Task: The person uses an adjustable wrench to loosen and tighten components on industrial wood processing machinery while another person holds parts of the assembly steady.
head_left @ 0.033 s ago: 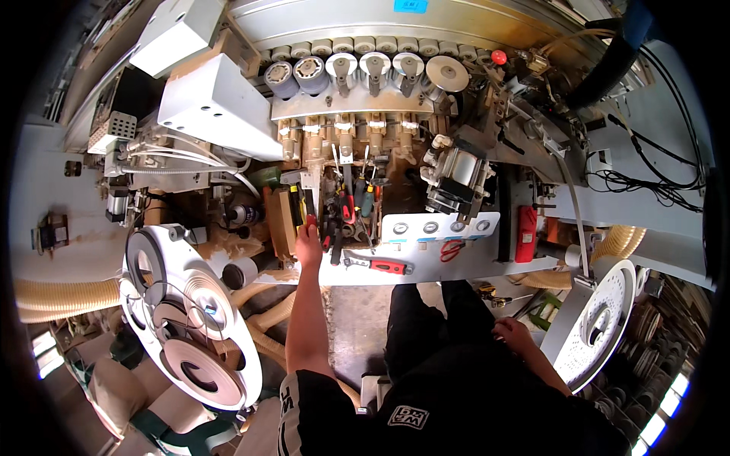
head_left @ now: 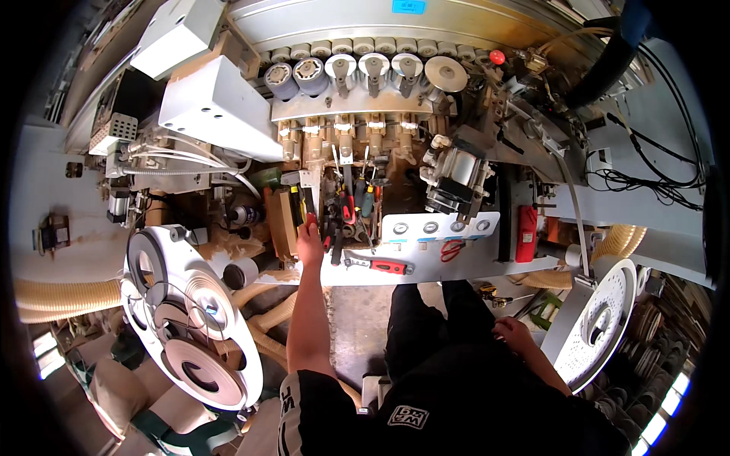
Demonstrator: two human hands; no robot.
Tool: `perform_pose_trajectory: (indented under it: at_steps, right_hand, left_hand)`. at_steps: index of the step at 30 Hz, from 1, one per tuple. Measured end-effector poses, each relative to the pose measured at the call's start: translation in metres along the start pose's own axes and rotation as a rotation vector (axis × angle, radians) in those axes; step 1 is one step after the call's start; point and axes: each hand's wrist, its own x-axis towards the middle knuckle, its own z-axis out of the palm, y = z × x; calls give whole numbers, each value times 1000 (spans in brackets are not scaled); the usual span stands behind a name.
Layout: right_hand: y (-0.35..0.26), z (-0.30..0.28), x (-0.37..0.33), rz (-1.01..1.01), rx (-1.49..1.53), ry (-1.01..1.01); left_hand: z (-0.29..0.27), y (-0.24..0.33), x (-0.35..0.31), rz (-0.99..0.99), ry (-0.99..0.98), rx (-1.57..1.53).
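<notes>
My left hand (head_left: 308,245) reaches to the cluttered tool tray in the machine, its fingers closed around the red end of a dark-shafted hand tool (head_left: 311,218) whose kind I cannot make out. Right of it lie red-handled pliers (head_left: 347,209), a screwdriver with a green handle (head_left: 368,201) and other tools. A red-handled wrench-like tool (head_left: 386,267) lies flat on the white front ledge (head_left: 441,270). Beside my right thigh hangs my right hand (head_left: 515,334), loosely bent, with nothing visible in its fingers.
A white panel with several round gauges (head_left: 430,227) stands right of the tray, red-handled scissors (head_left: 452,251) below it. A reel of edge tape (head_left: 204,370) is at the left and a perforated white disc (head_left: 599,323) at the right. Motor-like units (head_left: 310,74) line the back.
</notes>
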Motion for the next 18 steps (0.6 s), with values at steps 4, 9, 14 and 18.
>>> perform_pose_trajectory:
  at_steps: [4,9,14,18]
  right_hand:
    - [27,1,5,-18,1,-7]
    - [67,1,1,-12,49,25]
    - [65,-2,-30,50,21,150]
    - [58,0,-44,19,-43,168]
  left_hand:
    - [33,34,-5,424,237,293]
    - [107,74,25,447,-108,395]
    - [165,84,66,364,-228,924]
    - [169,83,73,298,-273,777]
